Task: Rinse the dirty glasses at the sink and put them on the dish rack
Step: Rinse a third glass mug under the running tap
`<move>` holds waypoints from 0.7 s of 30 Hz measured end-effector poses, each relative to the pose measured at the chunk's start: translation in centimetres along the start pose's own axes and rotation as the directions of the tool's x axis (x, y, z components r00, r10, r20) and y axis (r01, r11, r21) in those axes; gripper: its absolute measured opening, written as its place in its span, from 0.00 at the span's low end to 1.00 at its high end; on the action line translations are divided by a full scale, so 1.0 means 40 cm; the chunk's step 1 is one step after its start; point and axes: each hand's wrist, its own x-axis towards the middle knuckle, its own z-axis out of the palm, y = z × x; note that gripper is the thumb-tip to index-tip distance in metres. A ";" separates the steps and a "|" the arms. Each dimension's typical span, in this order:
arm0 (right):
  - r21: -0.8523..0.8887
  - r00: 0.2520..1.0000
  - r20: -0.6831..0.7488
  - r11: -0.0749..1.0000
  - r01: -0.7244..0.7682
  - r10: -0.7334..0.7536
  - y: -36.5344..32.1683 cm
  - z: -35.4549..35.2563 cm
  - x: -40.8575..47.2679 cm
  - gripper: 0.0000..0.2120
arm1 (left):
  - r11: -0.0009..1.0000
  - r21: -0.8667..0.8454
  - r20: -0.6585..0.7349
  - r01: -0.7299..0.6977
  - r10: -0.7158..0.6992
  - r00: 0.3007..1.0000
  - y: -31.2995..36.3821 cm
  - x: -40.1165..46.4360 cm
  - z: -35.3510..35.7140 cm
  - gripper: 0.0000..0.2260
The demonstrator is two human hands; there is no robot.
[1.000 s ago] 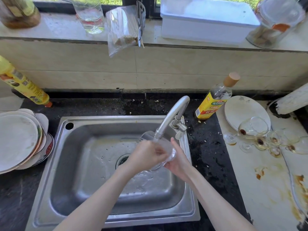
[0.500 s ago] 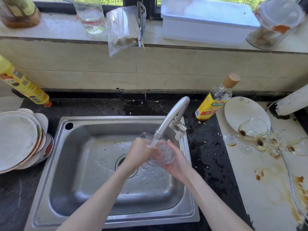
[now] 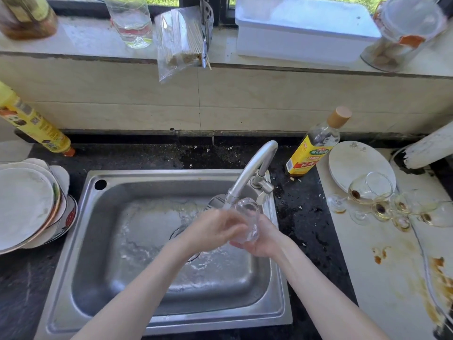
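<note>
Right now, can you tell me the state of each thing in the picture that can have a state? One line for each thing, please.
Faucet: running, water falling into the sink.
Glass: held under the spout, being rinsed.
Left hand: grips the glass.
Right hand: cups the glass from below.
Dirty glasses: on the right counter, some tipped over, with brown dregs.
Plates: stacked to the left of the sink.
Oil bottle: capped.
</note>
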 end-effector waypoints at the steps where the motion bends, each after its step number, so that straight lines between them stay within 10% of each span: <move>1: -0.003 1.000 0.009 1.000 0.023 -0.023 0.003 0.004 0.000 0.18 | 0.998 -0.053 -0.033 0.039 -0.040 0.999 -0.008 0.008 -0.002 0.09; 7: -0.038 0.899 0.133 0.904 0.426 -0.417 0.038 0.016 0.015 0.19 | 0.698 -0.652 -0.261 0.295 -0.573 0.777 -0.024 0.054 -0.004 0.19; 11: -0.122 0.902 0.032 0.894 0.430 -0.430 0.038 0.009 0.031 0.23 | 0.750 -0.597 -0.070 0.286 -0.403 0.912 -0.020 0.026 -0.015 0.14; 15: -0.058 0.984 -0.122 0.991 0.122 -0.128 0.009 -0.007 0.046 0.25 | 0.935 -0.330 0.187 0.134 -0.074 0.980 -0.037 -0.001 -0.006 0.07; 21: -0.075 0.987 0.028 0.984 0.163 -0.161 0.018 -0.016 0.032 0.26 | 0.892 -0.365 -0.066 0.267 -0.310 0.948 -0.023 0.017 -0.009 0.05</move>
